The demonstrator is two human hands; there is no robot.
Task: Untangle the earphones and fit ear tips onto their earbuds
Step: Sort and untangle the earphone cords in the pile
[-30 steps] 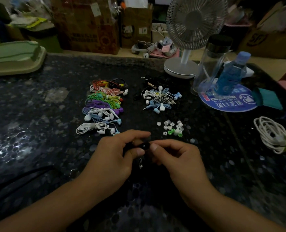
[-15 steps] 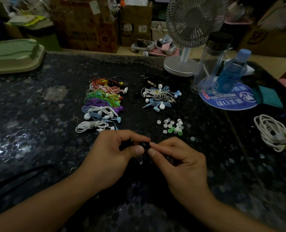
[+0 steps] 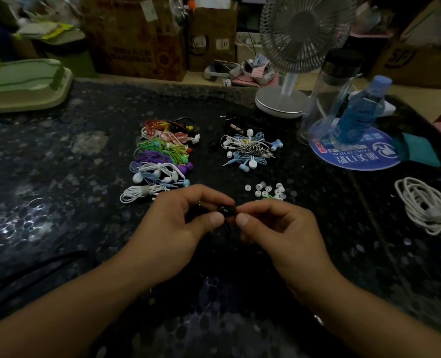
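A small black earbud sits between my two hands over the dark speckled table. My left hand pinches it with thumb and forefinger. My right hand pinches its right end with thumb and fingertips. Its black cord is hard to see against the table. Behind my hands lie several loose ear tips, white and green. A row of coiled coloured earphones lies at the centre left. A tangled pile of white, blue and striped earphones lies to its right.
A desk fan stands at the back, with a clear tumbler and a blue bottle on a round blue mat. A coiled white cable lies at the right. A green tray sits far left.
Both hands have lifted slightly and moved a little away from me with the black earbud still pinched between them. My right fingertips have closed more tightly on its end.
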